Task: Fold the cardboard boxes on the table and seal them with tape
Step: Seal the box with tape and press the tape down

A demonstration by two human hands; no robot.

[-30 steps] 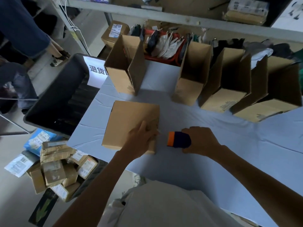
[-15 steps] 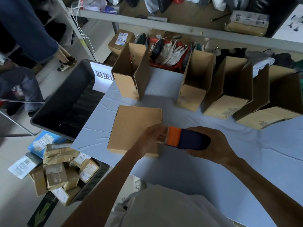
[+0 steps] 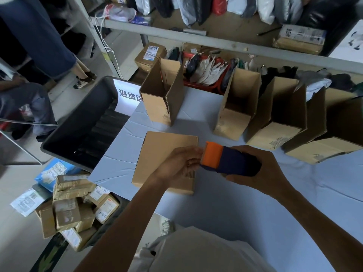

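- The table, under a pale cloth, is filling the view from 12 round to 5 o'clock. It is carrying all the cardboard.
- A dark bin is sitting off the table's edge at 9 to 10 o'clock.
- Four open boxes are standing upright along the far side, from 12 to 2 o'clock, with their tops gaping and unsealed.
- The flat box is lying on the table at about 11 o'clock, just beside the near-left edge. It is plain brown with a smooth top face and a small print near the hands.
- It is probably going to handle light and stiff across the panels, bending only at the creases. Its corners are likely to crush, so the edges and flaps are the places to take hold.
- The tape dispenser is hovering over the flat box's right edge, dark body to the right and orange mouth to the left. It is looking like hard, light plastic, best held by the body.
- The right hand is gripping that body, with the fingers wrapping round it.
- The left hand is meeting the orange mouth, thumb above and fingers curling beneath. Whether they are pinching a tape end cannot be told.
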